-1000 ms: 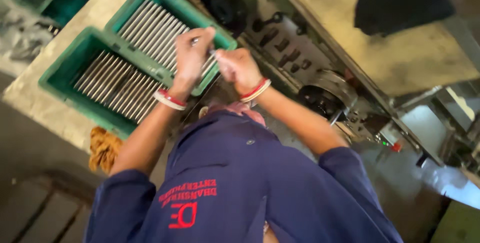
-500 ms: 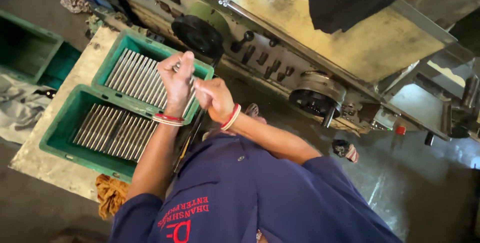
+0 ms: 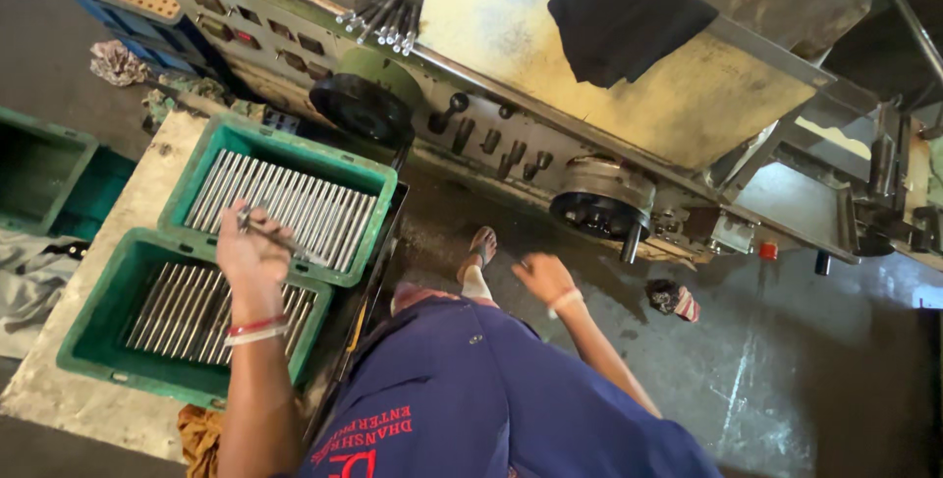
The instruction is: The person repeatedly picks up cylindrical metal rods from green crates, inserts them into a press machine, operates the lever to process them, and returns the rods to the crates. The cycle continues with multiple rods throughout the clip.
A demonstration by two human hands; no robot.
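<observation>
At far left, an empty green bin stands on the dark floor, with grey cloth lying below it; beside these, a worn board carries two green crates; the near crate holds a layer of bright steel rods lying side by side; the far crate holds a like layer, rods running parallel from rim to rim. The left hand hovers over the seam between the two crates, fingers closed narrowly around a thin rod that points across the far crate; red and white bangles ring the wrist. An orange rag hangs at the board's near edge. Centre, the person's blue garment fills the lower frame; a sandalled foot rests on the wet floor just beyond it. The right hand hangs free above the floor, well apart from the crates, fingers loosely curled and holding nothing; a white band circles its wrist. Behind, a long machine crosses the view; a black wheel sits at its left, a second wheel at its middle; loose rods jut from its top; a black cloth drapes over its yellowed cover; a small striped rag lies on the floor at right.
</observation>
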